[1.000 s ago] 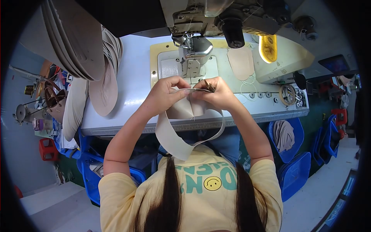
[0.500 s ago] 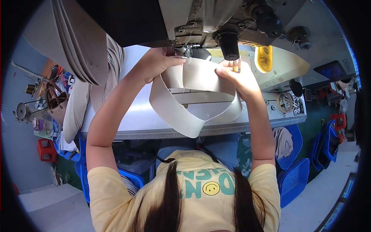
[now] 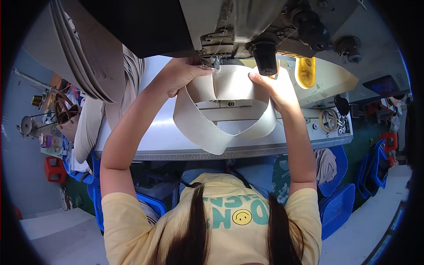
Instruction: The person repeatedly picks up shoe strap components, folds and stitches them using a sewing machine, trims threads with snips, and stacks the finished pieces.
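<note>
A wide off-white band (image 3: 201,130) forms a loop below the needle area of a sewing machine (image 3: 216,62), with a vertical seam line on its upper part. My left hand (image 3: 182,76) pinches the band's upper left edge right beside the presser foot; some of its fingertips are hidden behind the material and the machine head. On the other side, my right hand (image 3: 274,86) grips the band's upper right part, thumb in front and the other fingers mostly behind it. The lower part of the loop hangs over the white work table (image 3: 145,132).
Stacked pale strips (image 3: 90,128) hang at the left. A yellow tray (image 3: 305,73) and a tape roll (image 3: 328,120) are at the right. Blue bins (image 3: 336,210) stand below right, one holding folded pieces. A ruler strip (image 3: 176,155) runs along the table edge.
The view has shifted slightly. The loop's far upper part has tilted, and a round metal detail on the machine bed now shows through it. Both hands keep their hold.
</note>
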Demonstrator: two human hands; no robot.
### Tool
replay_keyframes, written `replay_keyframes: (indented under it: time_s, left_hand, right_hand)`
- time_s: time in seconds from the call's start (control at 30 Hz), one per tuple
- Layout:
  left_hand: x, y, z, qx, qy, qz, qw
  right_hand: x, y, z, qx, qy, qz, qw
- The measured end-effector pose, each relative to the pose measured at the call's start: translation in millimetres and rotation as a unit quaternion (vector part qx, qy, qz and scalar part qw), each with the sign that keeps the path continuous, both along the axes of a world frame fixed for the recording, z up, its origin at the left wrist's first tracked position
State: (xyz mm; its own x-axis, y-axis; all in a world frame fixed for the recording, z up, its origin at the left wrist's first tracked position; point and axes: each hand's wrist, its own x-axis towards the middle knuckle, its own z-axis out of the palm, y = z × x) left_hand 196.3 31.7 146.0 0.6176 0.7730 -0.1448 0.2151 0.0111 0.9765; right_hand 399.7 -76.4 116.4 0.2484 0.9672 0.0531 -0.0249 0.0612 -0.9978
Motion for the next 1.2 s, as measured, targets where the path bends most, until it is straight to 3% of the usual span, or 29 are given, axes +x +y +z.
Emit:
replay_keyframes:
  time_s: [0.57, 0.67, 0.7, 0.73, 0.8, 0.87, 0.93, 1.0, 1.2]
  left_hand:
    - [-1.4, 2.8, -3.2, -0.062, -0.012, 0.014, 0.998]
    - [-0.8, -0.3, -3.2, -0.056, -0.033, 0.016, 0.998]
    - [-1.2, -2.0, -2.6, -0.054, -0.040, 0.019, 0.998]
    - [-2.2, -2.3, -0.9, -0.055, -0.028, 0.010, 0.998]
    - [-2.5, -0.9, 5.1, -0.055, -0.006, -0.006, 0.998]
    - [-3.2, 2.1, 10.4, -0.032, 0.033, -0.031, 0.998]
    - [-3.0, 8.0, 10.8, 0.001, 0.076, -0.062, 0.995]
    - [-2.8, 14.8, 6.3, 0.047, 0.114, -0.092, 0.988]
    - [-3.1, 11.7, 6.0, -0.015, 0.127, -0.076, 0.989]
  right_hand:
    - [6.2, 9.0, 2.4, -0.001, -0.031, -0.001, 1.000]
    - [1.0, 5.4, 0.7, 0.046, -0.179, -0.089, 0.979]
    - [-1.6, 1.5, -4.5, 0.108, -0.238, -0.111, 0.959]
    - [-6.9, -4.2, -9.0, 0.170, -0.294, -0.132, 0.931]
    - [-14.8, -13.3, -4.9, 0.343, -0.441, -0.112, 0.822]
    - [-47.3, -24.6, 4.3, 0.290, -0.471, -0.050, 0.832]
    - [-56.7, -22.9, -10.1, 0.267, -0.558, -0.036, 0.785]
    - [-52.2, -18.3, -6.3, 0.288, -0.543, -0.035, 0.788]
    - [-28.1, -11.7, 17.2, 0.250, -0.534, 0.031, 0.807]
